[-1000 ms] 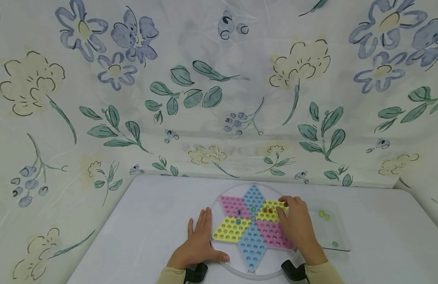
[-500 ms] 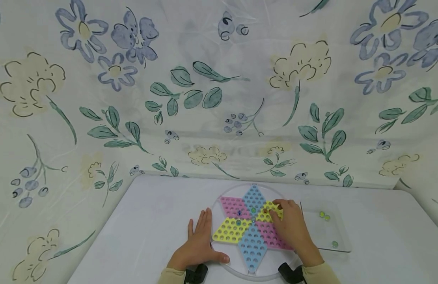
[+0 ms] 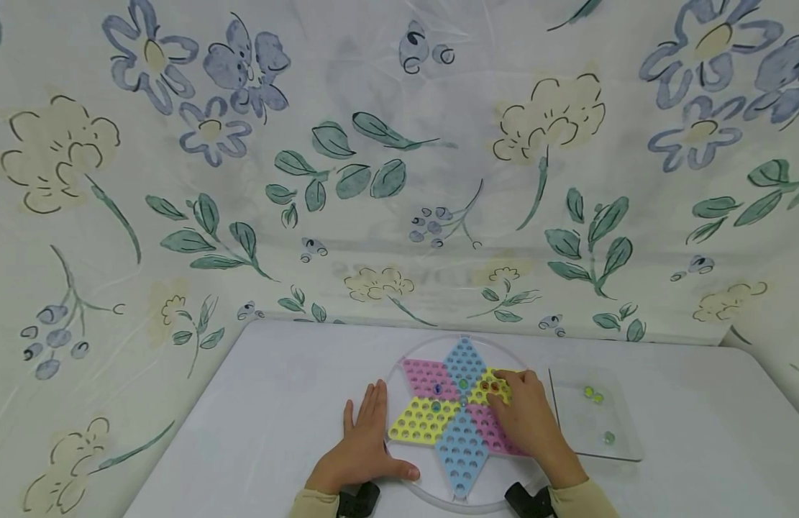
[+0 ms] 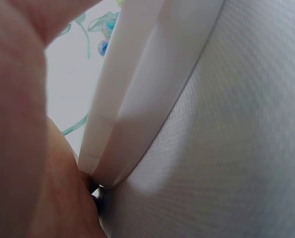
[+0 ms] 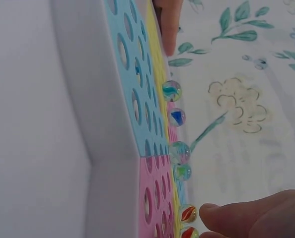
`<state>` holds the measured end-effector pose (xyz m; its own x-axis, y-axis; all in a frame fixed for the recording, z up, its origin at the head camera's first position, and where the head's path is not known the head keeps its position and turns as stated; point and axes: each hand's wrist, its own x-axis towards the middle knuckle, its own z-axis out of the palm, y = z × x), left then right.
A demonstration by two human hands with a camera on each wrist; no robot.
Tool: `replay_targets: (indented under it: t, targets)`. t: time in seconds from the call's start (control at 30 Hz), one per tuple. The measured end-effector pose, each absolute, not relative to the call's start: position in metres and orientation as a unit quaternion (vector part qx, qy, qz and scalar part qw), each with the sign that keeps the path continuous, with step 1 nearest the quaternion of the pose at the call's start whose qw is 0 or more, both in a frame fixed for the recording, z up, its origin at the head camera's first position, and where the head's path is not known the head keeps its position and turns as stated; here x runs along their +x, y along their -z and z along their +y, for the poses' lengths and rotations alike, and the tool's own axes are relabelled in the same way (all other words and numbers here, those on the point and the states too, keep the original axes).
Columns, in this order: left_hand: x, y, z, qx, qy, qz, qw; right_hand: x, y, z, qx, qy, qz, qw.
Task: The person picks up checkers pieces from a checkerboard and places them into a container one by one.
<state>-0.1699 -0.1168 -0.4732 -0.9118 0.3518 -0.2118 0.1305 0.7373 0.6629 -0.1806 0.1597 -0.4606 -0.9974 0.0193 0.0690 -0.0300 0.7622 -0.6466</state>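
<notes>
Marbles [image 3: 495,386], 2 red-swirled, have been neared by the right hand [image 3: 527,411], grip unclear; work seems centred there. The Chinese-checkers board [image 3: 462,447] is touched by the straight-fingered left hand [image 3: 360,446].

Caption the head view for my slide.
Left hand spread at the edge of a star-patterned board, right hand close by its two orange marbles, clear tray alongside.

Left of the Chinese checkers board [image 3: 461,453], the tabletop [image 3: 257,403] leaves passage; the left grip [image 3: 363,444] blocks the board's left rim, the right grip [image 3: 527,411] its right side, and a clear tray [image 3: 583,421] lies just right of it.
</notes>
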Motion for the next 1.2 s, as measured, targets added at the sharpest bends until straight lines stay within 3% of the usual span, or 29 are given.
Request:
replay_targets:
  t: [0.27, 1.2]
  targets:
    - [-0.1699, 0.4743, -0.1167, 0.131, -0.334, 0.919, 0.164, -0.1799, 0.4611, 0.1606, 0.001, -0.335, -0.942, 0.026]
    - [-0.1700, 0.4769, -0.1190, 0.130, -0.324, 0.922, 0.168, -0.1852, 0.4663, 0.1588, 0.019, -0.312, -0.947, 0.072]
